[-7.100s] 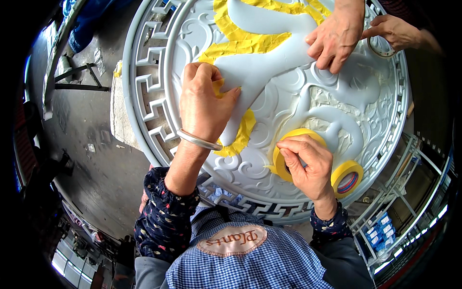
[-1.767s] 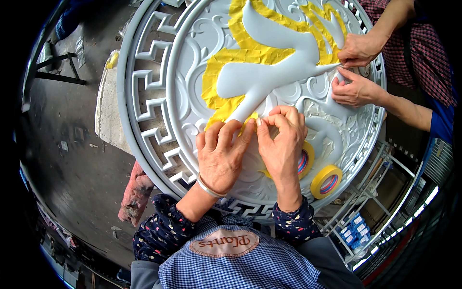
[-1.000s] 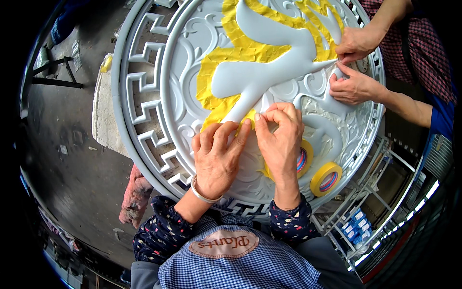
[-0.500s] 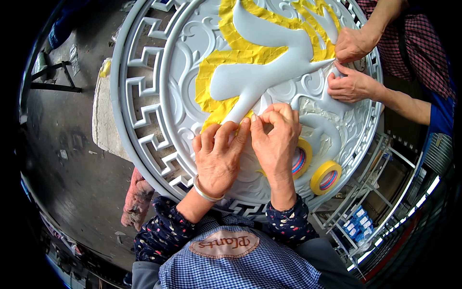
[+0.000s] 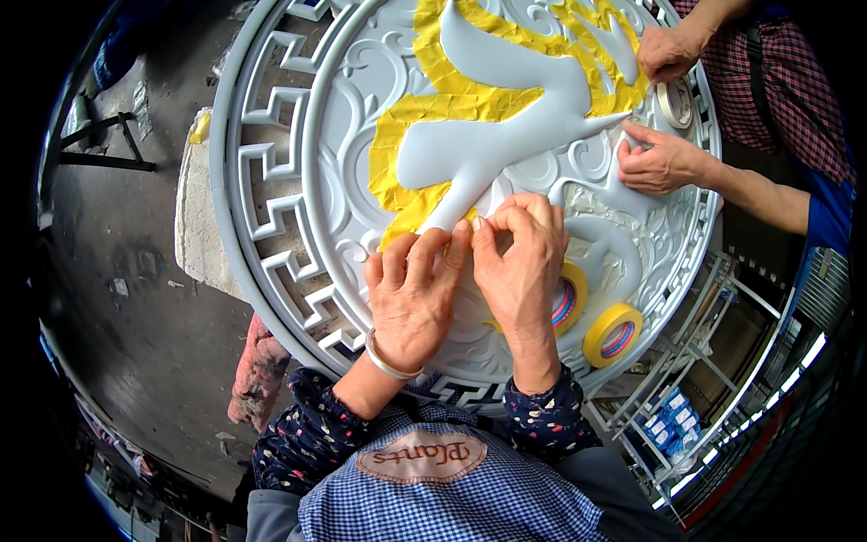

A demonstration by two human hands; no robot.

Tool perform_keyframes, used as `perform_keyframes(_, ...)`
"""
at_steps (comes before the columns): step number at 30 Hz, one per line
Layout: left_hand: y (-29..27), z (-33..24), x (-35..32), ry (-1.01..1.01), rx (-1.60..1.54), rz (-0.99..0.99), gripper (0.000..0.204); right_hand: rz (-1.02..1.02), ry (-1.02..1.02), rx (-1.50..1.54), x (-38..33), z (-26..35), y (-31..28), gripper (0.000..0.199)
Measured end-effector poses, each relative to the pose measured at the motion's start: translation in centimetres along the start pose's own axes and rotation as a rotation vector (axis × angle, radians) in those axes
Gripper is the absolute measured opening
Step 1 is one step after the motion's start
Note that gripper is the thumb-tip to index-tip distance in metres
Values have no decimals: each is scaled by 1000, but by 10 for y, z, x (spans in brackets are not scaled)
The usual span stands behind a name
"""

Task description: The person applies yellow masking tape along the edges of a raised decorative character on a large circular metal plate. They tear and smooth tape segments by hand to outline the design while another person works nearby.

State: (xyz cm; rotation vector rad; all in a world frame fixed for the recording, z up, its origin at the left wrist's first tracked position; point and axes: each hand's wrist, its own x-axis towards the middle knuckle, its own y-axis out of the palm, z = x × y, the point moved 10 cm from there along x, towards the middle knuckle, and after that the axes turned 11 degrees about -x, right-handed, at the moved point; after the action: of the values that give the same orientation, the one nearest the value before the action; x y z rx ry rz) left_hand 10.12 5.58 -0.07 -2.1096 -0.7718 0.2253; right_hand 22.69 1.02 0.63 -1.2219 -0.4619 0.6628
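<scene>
Grey concrete floor (image 5: 135, 298) is seen around a large round white relief panel (image 5: 271, 226) with a key-pattern rim and carved scrolls. At the panel's middle a raised smooth bird-like figure (image 5: 497, 135) is outlined by yellow masking tape (image 5: 424, 117), laid in short overlapping pieces along its edge.

The left hand (image 5: 411, 294) is laid flat on the panel, fingers stretched and close together, their tips pressed at the lower tip of the figure, where the tape ends. A metal bangle (image 5: 386, 359) is worn on its wrist. The right hand (image 5: 524, 262) is set just beside it, touching it, with fingers curled and thumb and forefinger pinched together over the same spot; what is pinched is too small to tell, though it lies by the tape's edge.

Two yellow tape rolls are lying on the panel: one roll (image 5: 571, 294) is partly hidden under the right hand, the second roll (image 5: 612, 332) is near the rim, just beside the first.

At the far right, another person's hands (image 5: 664, 163) are pressed on the panel beside the figure's wing; a pale tape roll (image 5: 675, 101) is held at the upper one. A metal rack (image 5: 713, 379) is seen below the panel's right edge.
</scene>
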Motion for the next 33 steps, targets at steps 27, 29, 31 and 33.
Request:
perform_keyframes(27,0,-1,1,-10,10,0,58,-24,-92,25,0,10,-4,20)
perform_keyframes(29,-2,-2,1,-2,12,-7,57,-28,-100,15,0,10,-4,21)
perform_keyframes(31,-2,-3,2,17,27,-20,57,-26,-102,-6,0,10,-4,22)
perform_keyframes(33,-2,-3,2,17,27,-22,58,-16,-102,-36,1,10,-8,23)
